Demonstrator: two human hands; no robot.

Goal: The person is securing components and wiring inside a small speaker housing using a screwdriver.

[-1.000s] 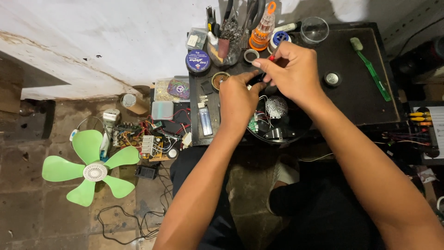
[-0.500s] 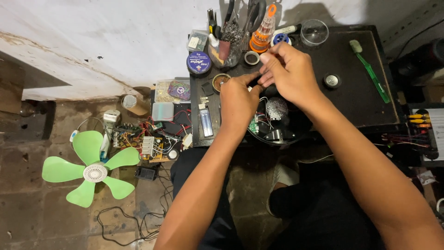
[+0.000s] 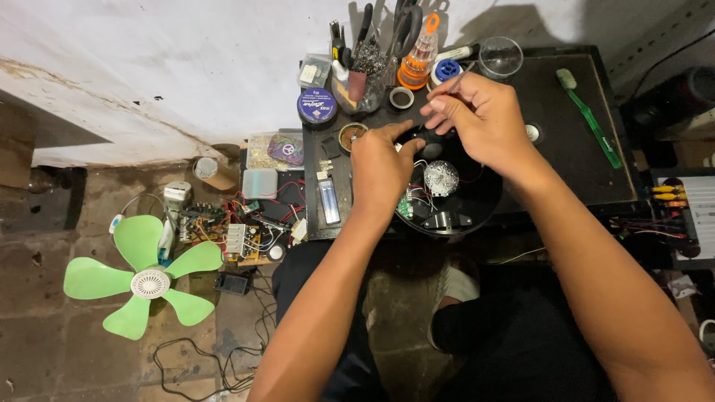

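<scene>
We see the dark table (image 3: 566,141) pushed against a pale wall, and off its left edge, on the stone floor, a green fan blade (image 3: 145,275) lying beside a tangle of circuit boards (image 3: 238,234) and wires. On the table a round black housing (image 3: 447,205) lies open, showing a silvery round part (image 3: 441,177) and a small green board inside. Behind it stand a tool holder (image 3: 369,67) full of pliers and scissors, a clear glass cup (image 3: 500,56), a blue round tin (image 3: 316,106) and a green toothbrush (image 3: 588,119) off to the right. Our left hand (image 3: 383,167) rests curled on the housing's upper left rim, fingers pressing there. Our right hand (image 3: 484,123) is closed, pinching a thin metal tool (image 3: 460,77) just above the housing's far edge.
</scene>
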